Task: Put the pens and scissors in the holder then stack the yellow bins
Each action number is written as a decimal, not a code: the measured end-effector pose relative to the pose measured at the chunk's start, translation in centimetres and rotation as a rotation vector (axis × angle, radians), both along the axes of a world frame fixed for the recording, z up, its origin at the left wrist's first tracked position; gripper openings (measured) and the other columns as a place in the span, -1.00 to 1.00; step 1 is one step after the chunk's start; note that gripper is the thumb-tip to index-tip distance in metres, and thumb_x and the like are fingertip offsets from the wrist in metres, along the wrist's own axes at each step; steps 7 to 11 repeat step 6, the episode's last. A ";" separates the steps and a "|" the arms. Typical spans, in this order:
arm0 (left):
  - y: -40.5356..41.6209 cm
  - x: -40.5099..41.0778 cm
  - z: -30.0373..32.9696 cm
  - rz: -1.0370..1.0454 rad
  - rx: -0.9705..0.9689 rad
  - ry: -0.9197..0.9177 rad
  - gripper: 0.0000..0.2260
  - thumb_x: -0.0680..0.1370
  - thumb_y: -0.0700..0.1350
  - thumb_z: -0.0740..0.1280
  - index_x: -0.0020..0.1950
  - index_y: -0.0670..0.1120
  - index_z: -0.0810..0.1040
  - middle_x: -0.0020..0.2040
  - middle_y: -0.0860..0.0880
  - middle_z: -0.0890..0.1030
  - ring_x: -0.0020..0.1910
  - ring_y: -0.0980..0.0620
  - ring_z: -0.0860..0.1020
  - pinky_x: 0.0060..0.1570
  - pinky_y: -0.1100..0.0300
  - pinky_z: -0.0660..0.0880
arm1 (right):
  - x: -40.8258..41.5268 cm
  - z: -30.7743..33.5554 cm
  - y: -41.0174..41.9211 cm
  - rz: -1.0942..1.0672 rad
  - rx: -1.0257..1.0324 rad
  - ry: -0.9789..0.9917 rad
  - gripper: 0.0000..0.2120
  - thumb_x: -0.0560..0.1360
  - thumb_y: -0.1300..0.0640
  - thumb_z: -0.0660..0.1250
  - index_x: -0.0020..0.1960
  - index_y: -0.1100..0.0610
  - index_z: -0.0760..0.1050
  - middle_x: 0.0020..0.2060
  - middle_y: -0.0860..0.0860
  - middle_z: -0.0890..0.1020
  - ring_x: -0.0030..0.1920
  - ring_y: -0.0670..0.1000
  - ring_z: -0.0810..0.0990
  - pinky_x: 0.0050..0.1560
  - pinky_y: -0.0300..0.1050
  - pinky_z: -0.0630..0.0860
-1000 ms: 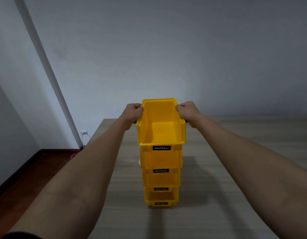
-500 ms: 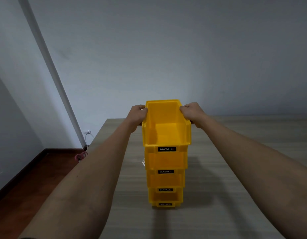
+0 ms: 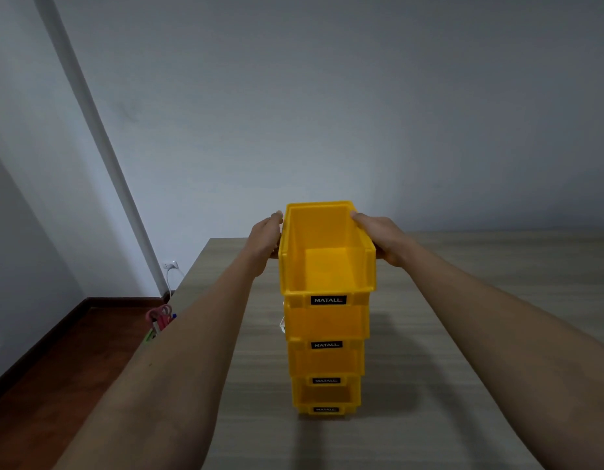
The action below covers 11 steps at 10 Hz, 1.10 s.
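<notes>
With both forearms reaching out from the near edge over the wood-grain counter [image 3: 463, 334], four yellow bins [image 3: 326, 354] in one upright stack at the middle of it, open fronts toward the camera. Nearest the counter top, the bottom bin [image 3: 326, 400], then two more above, each with a black MATALL label [image 3: 328, 300] on its front lip. On top, the top bin [image 3: 327, 252], seated squarely on the one beneath, empty inside. Left hand [image 3: 265, 239] flat against the top bin's left wall, fingertips up near the back rim, thumb hidden behind the wall. Right hand [image 3: 382, 239] pressed against the right wall the same way, fingers curled toward the rim. Both hands touching the bin and clasping it between them; whether squeezing hard or only steadying, impossible to tell. A dark shadow of the stack across the counter to the right. At the left, half hidden past the left forearm, pink-handled scissors [image 3: 161, 313] and pens [image 3: 165, 322] upright together, tips down; the holder itself hidden by the arm. Beyond that, dark wooden floor [image 3: 56, 385] and a baseboard. Farther back, a wall socket [image 3: 171, 265] with a white plug low by the counter's far left corner, a pale pipe [image 3: 90, 123] slanting up the corner, and a plain grey wall [image 3: 361, 113].
</notes>
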<state>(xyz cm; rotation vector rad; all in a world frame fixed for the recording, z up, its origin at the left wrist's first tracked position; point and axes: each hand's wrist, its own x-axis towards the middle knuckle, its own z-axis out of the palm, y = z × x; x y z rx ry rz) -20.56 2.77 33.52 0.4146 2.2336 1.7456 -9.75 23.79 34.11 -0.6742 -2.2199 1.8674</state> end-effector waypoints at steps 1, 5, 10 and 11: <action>-0.5 -0.5 -1.1 0.040 -0.001 0.007 -0.61 0.66 0.13 -0.01 0.20 -0.07 0.47 -0.07 -0.18 0.54 -0.11 -0.10 0.52 -0.22 0.12 0.47 | -0.1 -0.6 0.2 -0.013 0.029 0.046 -0.48 0.50 -0.37 0.13 -0.09 0.07 0.56 -0.26 0.06 0.62 -0.23 0.05 0.61 -0.14 -0.07 0.55; -4.9 2.1 -16.7 0.203 -0.651 0.304 -0.48 0.60 0.05 0.18 0.53 -0.08 0.20 0.48 -0.18 0.22 0.42 -0.20 0.32 0.38 -0.14 0.28 | 5.4 -15.8 1.0 -0.127 0.676 -0.186 -0.25 0.50 -0.41 0.05 0.45 0.12 0.33 0.44 0.13 0.40 0.45 0.18 0.34 0.36 0.26 0.28; -6.9 5.4 -22.4 0.101 -0.798 0.255 -0.37 0.60 0.13 0.13 0.58 -0.03 -0.06 0.59 -0.17 -0.05 0.57 -0.20 0.01 0.48 -0.16 0.02 | 9.3 -22.0 -0.3 -0.086 0.818 -0.355 -0.27 0.55 -0.30 0.09 0.58 0.06 0.03 0.58 0.04 0.10 0.57 0.10 0.06 0.47 0.18 0.07; -6.9 5.4 -22.4 0.101 -0.798 0.255 -0.37 0.60 0.13 0.13 0.58 -0.03 -0.06 0.59 -0.17 -0.05 0.57 -0.20 0.01 0.48 -0.16 0.02 | 9.3 -22.0 -0.3 -0.086 0.818 -0.355 -0.27 0.55 -0.30 0.09 0.58 0.06 0.03 0.58 0.04 0.10 0.57 0.10 0.06 0.47 0.18 0.07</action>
